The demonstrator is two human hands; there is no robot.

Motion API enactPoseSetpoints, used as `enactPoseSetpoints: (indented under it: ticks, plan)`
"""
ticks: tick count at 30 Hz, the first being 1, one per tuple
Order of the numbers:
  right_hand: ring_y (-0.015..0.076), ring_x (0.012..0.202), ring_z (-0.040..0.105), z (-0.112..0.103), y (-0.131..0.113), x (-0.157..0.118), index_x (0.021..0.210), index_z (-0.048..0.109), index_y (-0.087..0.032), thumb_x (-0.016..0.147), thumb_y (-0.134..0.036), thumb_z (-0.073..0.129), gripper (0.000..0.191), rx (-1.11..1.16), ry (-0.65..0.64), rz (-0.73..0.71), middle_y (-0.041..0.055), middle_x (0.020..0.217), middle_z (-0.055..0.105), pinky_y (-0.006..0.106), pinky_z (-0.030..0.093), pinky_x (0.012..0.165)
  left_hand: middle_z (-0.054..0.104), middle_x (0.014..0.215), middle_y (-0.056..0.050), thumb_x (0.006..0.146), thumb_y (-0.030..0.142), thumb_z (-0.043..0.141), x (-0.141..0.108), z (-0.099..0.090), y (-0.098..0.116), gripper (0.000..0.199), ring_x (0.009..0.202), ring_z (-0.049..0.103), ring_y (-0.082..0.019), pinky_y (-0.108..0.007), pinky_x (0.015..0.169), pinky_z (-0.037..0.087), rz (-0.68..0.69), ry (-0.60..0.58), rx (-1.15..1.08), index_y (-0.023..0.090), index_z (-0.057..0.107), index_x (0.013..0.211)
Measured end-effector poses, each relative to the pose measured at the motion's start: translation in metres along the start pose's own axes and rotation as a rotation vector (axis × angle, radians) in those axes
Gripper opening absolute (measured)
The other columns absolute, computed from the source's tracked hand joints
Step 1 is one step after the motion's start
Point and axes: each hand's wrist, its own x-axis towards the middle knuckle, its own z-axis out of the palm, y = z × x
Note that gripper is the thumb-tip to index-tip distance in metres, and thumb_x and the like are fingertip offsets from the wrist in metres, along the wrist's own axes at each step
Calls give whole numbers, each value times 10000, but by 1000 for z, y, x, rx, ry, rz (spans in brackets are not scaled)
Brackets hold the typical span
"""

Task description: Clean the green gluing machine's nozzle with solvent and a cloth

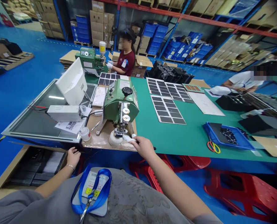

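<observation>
My right hand (144, 147) is closed on a small white object (129, 139), whose far end touches the base of the green machine (122, 102), beside a round white pot (115, 138) under its metal head. My left hand (73, 157) hangs just off the table's front edge, above an open box (42, 166); its fingers are apart and loosely curled, with nothing in them. A white jar (84, 134) stands on the brown board (98, 141), left of the machine.
Sheets with black rectangles (168, 109) lie on the green table (152, 137). A blue tray (229, 137) and scissors (213, 147) are at the right. Red stools (250, 193) stand below. One person sits behind the machine, another at the far right.
</observation>
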Motion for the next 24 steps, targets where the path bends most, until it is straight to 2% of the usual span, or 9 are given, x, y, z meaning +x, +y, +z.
enactPoseSetpoints:
  ticks: [3, 6, 12, 14, 16, 19, 22, 24]
  plan:
    - [210, 833, 606, 7, -28, 15, 918, 646, -241, 858, -501, 476, 317, -25, -32, -5, 58, 917, 665, 261, 392, 630, 565, 943, -71, 640, 29, 630, -7, 7, 9, 437, 808, 632, -161, -323, 785, 506, 8, -37, 10, 142, 452, 1023]
    - [224, 814, 605, 11, -34, 23, 906, 644, -233, 845, -505, 490, 318, -38, -44, 10, 74, 908, 664, 275, 390, 623, 575, 928, -64, 653, 60, 631, -11, 15, 17, 421, 743, 625, -151, -309, 729, 509, 8, -72, 12, 146, 454, 1025]
    - [236, 836, 599, -3, 18, 1, 914, 638, -195, 865, -437, 484, 291, -23, -11, 87, 113, 927, 653, 297, 402, 675, 580, 935, -64, 670, 101, 605, -19, 17, 26, 395, 707, 602, -137, -284, 688, 489, -20, -129, -12, 144, 459, 1035]
    - [221, 848, 591, -3, 28, -9, 931, 628, -195, 857, -407, 496, 260, 93, 1, 85, 94, 934, 652, 293, 405, 711, 591, 903, -57, 666, 113, 603, -26, 19, 31, 347, 729, 607, -143, -277, 691, 485, -30, -183, -35, 144, 486, 992]
    - [200, 809, 582, 4, 28, -14, 912, 618, -196, 820, -391, 535, 231, 403, -43, 81, 64, 880, 652, 287, 410, 711, 602, 850, -42, 667, 142, 605, -36, 25, 41, 292, 715, 615, -143, -266, 671, 484, -32, -285, -70, 146, 516, 945]
    - [161, 622, 552, 25, 13, -15, 856, 590, -181, 763, -396, 568, 236, 841, -179, 96, 30, 712, 625, 267, 414, 582, 614, 756, -22, 663, 218, 635, -59, 41, 65, 247, 647, 613, -139, -257, 621, 475, -19, -515, -121, 141, 572, 889]
    - [111, 447, 470, 48, -9, -12, 871, 521, -180, 763, -442, 542, 285, 992, -267, 101, -3, 617, 590, 225, 359, 435, 646, 766, -42, 628, 300, 698, -87, 61, 95, 304, 647, 614, -149, -265, 614, 473, 9, -768, -163, 136, 634, 876]
    - [96, 416, 448, 61, -23, -12, 886, 467, -191, 768, -490, 522, 326, 1098, -285, 98, -14, 619, 582, 208, 331, 394, 657, 784, -54, 618, 368, 717, -104, 73, 112, 373, 648, 610, -152, -268, 603, 470, 21, -894, -195, 136, 649, 901]
